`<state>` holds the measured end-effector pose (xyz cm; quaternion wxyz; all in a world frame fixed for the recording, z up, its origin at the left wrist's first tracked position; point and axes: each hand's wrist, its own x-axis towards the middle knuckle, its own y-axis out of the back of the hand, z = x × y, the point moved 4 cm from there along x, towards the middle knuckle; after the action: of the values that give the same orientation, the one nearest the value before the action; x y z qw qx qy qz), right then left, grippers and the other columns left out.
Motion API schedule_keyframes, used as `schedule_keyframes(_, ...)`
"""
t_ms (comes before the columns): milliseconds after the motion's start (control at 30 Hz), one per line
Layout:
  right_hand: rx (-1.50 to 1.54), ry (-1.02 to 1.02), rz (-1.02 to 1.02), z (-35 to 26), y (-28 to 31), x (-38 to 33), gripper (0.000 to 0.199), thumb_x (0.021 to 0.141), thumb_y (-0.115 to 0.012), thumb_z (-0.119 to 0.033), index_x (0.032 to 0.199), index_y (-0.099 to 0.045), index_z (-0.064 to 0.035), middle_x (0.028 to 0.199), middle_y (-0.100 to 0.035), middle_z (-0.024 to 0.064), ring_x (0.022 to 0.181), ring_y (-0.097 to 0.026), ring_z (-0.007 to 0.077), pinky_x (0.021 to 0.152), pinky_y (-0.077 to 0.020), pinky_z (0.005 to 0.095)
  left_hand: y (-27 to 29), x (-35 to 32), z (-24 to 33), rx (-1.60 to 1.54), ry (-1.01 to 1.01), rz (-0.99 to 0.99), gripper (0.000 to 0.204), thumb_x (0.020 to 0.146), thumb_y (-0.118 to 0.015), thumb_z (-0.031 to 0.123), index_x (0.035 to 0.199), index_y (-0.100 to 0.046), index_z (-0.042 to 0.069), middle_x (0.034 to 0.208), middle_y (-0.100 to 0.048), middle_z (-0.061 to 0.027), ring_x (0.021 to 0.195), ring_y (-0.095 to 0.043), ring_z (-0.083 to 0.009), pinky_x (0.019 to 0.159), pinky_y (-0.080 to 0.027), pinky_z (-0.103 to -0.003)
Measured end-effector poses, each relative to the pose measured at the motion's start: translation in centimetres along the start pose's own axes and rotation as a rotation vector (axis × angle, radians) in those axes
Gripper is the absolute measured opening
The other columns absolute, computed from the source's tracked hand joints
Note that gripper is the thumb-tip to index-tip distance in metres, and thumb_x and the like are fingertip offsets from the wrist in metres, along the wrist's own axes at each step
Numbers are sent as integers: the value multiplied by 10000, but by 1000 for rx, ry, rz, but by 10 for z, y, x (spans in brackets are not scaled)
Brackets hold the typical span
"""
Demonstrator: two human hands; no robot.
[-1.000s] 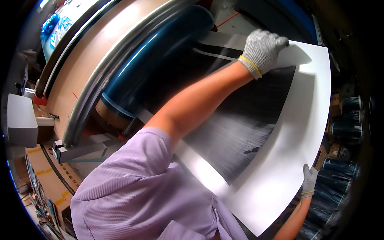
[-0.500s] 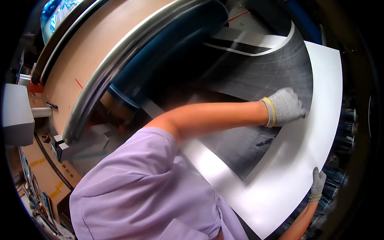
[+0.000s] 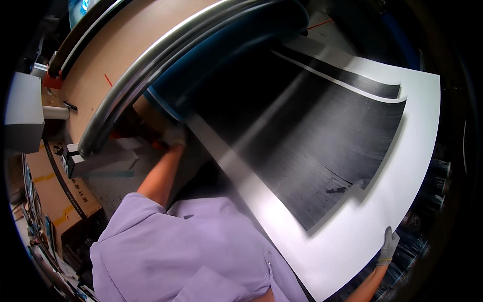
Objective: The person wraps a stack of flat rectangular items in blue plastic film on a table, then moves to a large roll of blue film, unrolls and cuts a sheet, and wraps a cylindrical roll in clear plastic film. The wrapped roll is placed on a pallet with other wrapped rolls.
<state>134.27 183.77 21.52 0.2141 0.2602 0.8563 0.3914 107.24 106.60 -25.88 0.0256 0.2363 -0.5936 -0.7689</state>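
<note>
A large white sheet (image 3: 422, 121) slopes down to the right, with a dark grey-black sheet (image 3: 347, 136) lying on it. Behind that one lies a second dark strip (image 3: 372, 84), and both have pale, slightly raised edges. At the lower right, my gloved right hand (image 3: 388, 247) is closed on the white sheet's edge. My left hand (image 3: 174, 135) is in shadow below the blue roll (image 3: 221, 60), near its left end. Its fingers are dim and smeared, so whatever they touch cannot be made out.
A tan curved panel (image 3: 131, 45) with a metal rim (image 3: 126, 85) arches across the upper left. A white box-shaped part (image 3: 24, 110) and a cardboard box (image 3: 65, 186) stand at the left. Dark, shiny wrapped bundles (image 3: 407, 251) lie below the sheet's right edge.
My left hand has left the dark sheet and moved far left below the blue roll. The dark sheet's curled-up part now lies down. My right hand stays by the white edge.
</note>
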Motion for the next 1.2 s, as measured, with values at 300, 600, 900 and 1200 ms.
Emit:
schedule_keyframes(300, -57, -115, 41, 45, -18, 9, 332, 962, -610, -242, 928, -637, 88, 821, -608, 34, 737, -494, 86, 645, -446, 276, 59, 98, -127, -45, 339, 87, 534, 934, -507, 413, 1313, -532, 38, 1197, -623, -186, 1138, -587, -340, 963, -472, -408)
schedule_keyframes(600, -112, -161, -101, 46, -55, 30, 374, 959, -603, -304, 963, -618, 69, 881, -607, 50, 789, -532, 124, 726, -459, 293, -9, 80, -136, 108, 272, 307, 467, 965, -473, 371, 1293, -546, 46, 1239, -585, -201, 1150, -562, -362, 968, -457, -409)
schedule_keyframes(900, -14, -121, -127, 38, -153, 53, 357, 960, -598, -277, 965, -651, 76, 895, -650, 50, 794, -570, 106, 694, -475, 272, -144, 19, -145, -1409, 584, 469, 548, 965, -554, 350, 1431, -424, 91, 1383, -508, -139, 1207, -515, -313, 965, -439, -415)
schedule_keyframes(1200, -31, -137, -135, 51, -322, 86, 408, 908, -668, -301, 604, -475, -108, 630, -383, -72, 594, -320, 65, 511, -259, 296, -73, 33, -143, -1883, 88, -18, 504, 956, -544, 420, 1309, -508, 62, 1222, -582, -99, 1101, -565, -266, 919, -466, -407)
